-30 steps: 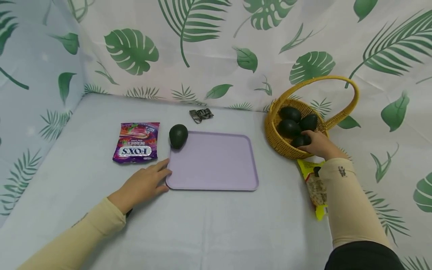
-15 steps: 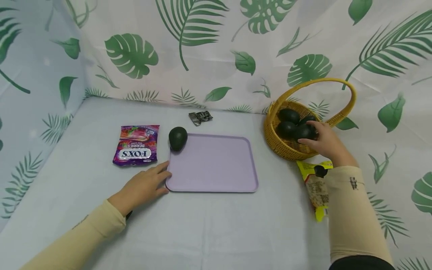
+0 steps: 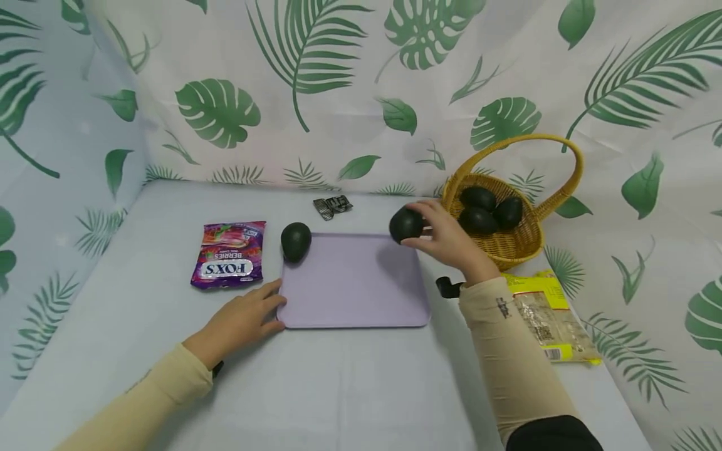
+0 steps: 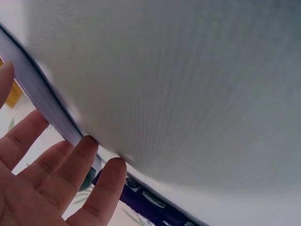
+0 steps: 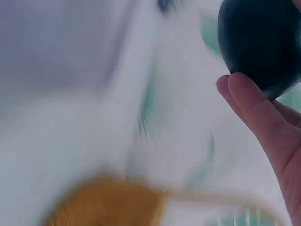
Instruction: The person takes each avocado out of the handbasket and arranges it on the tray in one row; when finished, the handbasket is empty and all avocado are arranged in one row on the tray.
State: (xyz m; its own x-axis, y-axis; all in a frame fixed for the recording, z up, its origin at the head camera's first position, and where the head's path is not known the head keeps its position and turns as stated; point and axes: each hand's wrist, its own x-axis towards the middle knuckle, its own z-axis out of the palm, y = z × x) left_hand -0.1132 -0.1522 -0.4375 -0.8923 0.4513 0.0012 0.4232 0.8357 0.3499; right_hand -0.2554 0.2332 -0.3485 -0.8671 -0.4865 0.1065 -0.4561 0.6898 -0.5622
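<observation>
Five avocados are counted in the head view. One, the placed avocado (image 3: 296,241), sits at the far left corner of the lilac tray (image 3: 352,294), overlapping the rim; whether it lies wholly inside cannot be told. A second, the held avocado (image 3: 405,225), is in the right hand (image 3: 445,241), raised over the tray's far right corner, with a shadow below on the tray. The other three, the basket avocados (image 3: 478,220), lie together in the wicker basket (image 3: 519,250) to the right.

Condition of the hands: the right has thumb and fingers spread to the fruit's width and pinches it at the sides. The left hand (image 3: 239,322) has its fingers extended and slightly parted, fingertips against the tray's left edge; it grips nothing and appears to steady the tray.

Progress, as judged from this arrangement: early part. One fruit is set down, one is lifted clear of the basket but not yet released, and the three in the basket appear to be the portion left.

Also noted on the surface (image 3: 338,388): a purple candy bag (image 3: 230,254), a small dark wrapped item (image 3: 333,205) and a yellow packet (image 3: 544,313), all untouched by either hand's fingers.
</observation>
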